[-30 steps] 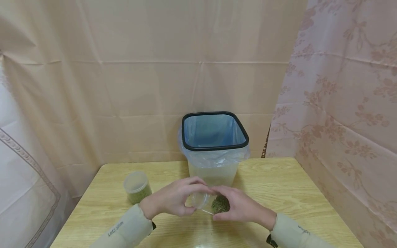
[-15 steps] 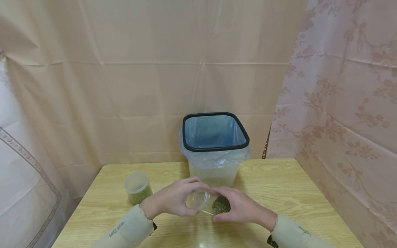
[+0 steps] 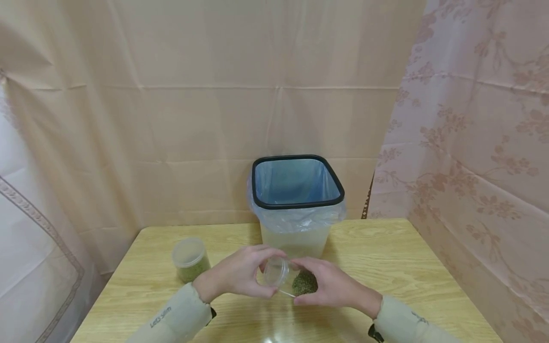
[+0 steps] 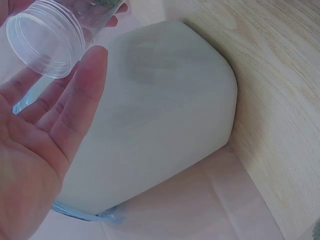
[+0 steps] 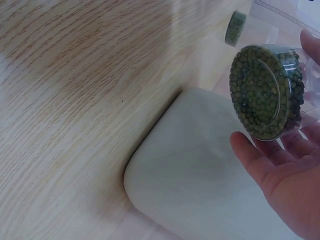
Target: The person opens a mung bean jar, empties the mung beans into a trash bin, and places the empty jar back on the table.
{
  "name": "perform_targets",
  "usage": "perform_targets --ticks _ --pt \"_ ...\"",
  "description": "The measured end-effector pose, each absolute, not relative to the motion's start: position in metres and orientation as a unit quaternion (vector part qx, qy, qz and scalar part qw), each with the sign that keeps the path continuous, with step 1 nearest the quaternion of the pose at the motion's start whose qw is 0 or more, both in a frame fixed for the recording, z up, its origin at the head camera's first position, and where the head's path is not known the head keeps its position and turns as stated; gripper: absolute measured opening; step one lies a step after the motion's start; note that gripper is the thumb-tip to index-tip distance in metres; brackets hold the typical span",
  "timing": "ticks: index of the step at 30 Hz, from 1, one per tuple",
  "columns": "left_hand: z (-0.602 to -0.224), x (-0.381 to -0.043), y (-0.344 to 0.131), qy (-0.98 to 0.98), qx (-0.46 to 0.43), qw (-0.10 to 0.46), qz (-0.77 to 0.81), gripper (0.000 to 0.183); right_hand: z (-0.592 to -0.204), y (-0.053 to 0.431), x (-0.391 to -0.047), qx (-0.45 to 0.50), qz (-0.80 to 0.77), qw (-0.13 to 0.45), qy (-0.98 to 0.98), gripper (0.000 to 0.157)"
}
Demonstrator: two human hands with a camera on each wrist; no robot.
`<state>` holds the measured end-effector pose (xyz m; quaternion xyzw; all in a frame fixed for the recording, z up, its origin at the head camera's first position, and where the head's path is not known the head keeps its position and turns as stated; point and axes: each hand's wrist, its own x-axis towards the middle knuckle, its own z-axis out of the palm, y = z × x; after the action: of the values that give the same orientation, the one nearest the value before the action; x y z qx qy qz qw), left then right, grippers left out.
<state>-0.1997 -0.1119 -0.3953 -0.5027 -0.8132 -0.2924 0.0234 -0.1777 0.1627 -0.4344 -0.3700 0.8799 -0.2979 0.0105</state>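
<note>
A clear plastic jar (image 3: 276,272) of green mung beans (image 3: 305,283) lies tipped on its side between the hands, raised over the table, its open mouth facing left. My right hand (image 3: 332,285) grips its base end, thumb on one side and fingers on the other. The beans are packed against the base, as the right wrist view shows. My left hand (image 3: 241,275) holds around the threaded mouth, thumb below and fingers above. In the left wrist view, the left fingers (image 4: 82,95) lie beside and behind the jar's clear rim (image 4: 42,45).
A second clear jar (image 3: 188,255) with green contents stands at the left of the wooden table (image 3: 369,305). Behind the hands is a pale bin (image 3: 296,240) with a black rim (image 3: 300,206) and a bluish liner bag. Cloth drapes (image 3: 193,119) hang behind.
The left fingers have shifted slightly on the jar's mouth, away from the right fingertips, so more of the rim shows. The right hand, the second jar and the bin stay in place.
</note>
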Motion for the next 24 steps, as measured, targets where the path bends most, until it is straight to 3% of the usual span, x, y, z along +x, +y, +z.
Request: perform_targets --ticks 24 --pt "-0.406 -0.200 -0.118 -0.815 -0.483 0.039 -0.317 0.060 -0.436 0.166 -0.178 -0.358 -0.315 0.013 0.879 0.079"
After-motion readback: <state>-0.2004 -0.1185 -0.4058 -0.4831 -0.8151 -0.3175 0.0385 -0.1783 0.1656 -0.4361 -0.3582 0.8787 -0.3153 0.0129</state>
